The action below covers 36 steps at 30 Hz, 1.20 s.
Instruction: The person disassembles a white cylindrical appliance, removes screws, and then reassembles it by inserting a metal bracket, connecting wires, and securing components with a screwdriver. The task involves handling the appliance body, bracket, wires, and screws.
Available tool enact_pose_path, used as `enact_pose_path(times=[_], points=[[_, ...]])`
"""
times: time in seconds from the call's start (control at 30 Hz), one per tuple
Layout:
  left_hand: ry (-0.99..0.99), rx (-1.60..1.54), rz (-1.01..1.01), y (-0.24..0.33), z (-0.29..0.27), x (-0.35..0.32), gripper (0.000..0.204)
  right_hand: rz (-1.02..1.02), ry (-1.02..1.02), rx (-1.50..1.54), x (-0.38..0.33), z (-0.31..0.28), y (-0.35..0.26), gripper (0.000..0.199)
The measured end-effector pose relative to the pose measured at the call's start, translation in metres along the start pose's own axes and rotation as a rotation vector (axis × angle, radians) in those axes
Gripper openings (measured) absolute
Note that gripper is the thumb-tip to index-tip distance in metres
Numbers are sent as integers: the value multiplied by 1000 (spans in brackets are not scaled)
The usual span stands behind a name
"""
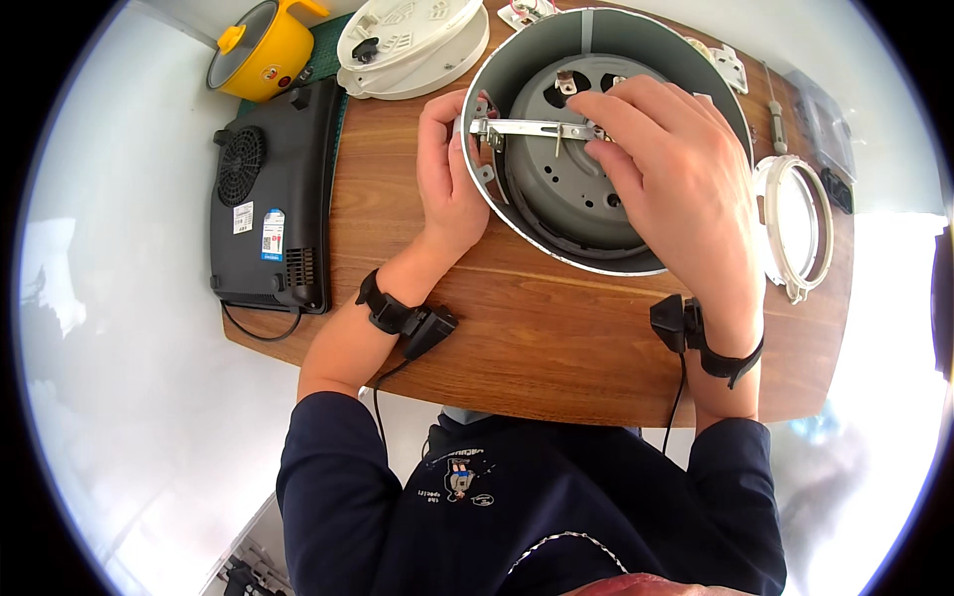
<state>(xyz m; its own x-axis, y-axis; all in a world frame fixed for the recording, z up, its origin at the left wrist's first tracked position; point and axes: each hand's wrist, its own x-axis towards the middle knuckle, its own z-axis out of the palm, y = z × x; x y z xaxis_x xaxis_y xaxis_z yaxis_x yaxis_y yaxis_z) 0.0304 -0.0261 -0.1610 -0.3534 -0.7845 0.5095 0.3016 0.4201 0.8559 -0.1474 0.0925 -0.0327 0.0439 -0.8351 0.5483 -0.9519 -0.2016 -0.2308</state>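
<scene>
A round cooker housing (pixel 646 35), pale outside and grey inside, lies open side up in front of me. Inside it is a grey domed metal base (pixel 571 204) with small holes and metal brackets. A narrow metal lever (pixel 532 128) runs from the housing's left wall toward the centre. My left hand (pixel 452 189) is closed round the left wall, near the lever's outer end. Over the housing, my right hand (pixel 681 174) has its thumb and fingers closed at the lever's inner end; the hand hides what lies beneath.
A black induction cooker (pixel 273 189) lies at the left, behind it a yellow electric pot (pixel 263 55). White round covers (pixel 412 45) are stacked at the back. To the right are a white ring (pixel 795 228), a screwdriver (pixel 775 114) and a clear plastic box (pixel 820 119).
</scene>
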Motion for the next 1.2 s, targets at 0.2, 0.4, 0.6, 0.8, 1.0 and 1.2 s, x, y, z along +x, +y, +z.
enact_pose_path(times=[0.2,0.4,0.6,0.8,1.0,1.2], points=[[-29,25,23,-2,-2,0,29,-139,152,38,4,-3,-5,27],[-14,36,74,-5,-2,2,26,-218,172,24,6,-1,-17,26],[-2,-51,80,-8,-1,2,27,-201,49,37,8,8,-43,28],[23,-12,129,-6,-2,2,27,-119,-67,10,14,12,-46,38],[21,37,140,-9,-4,3,29,-103,-67,-63,14,11,-45,37],[-10,50,114,-11,-6,1,35,-71,-27,-38,10,13,-45,35]])
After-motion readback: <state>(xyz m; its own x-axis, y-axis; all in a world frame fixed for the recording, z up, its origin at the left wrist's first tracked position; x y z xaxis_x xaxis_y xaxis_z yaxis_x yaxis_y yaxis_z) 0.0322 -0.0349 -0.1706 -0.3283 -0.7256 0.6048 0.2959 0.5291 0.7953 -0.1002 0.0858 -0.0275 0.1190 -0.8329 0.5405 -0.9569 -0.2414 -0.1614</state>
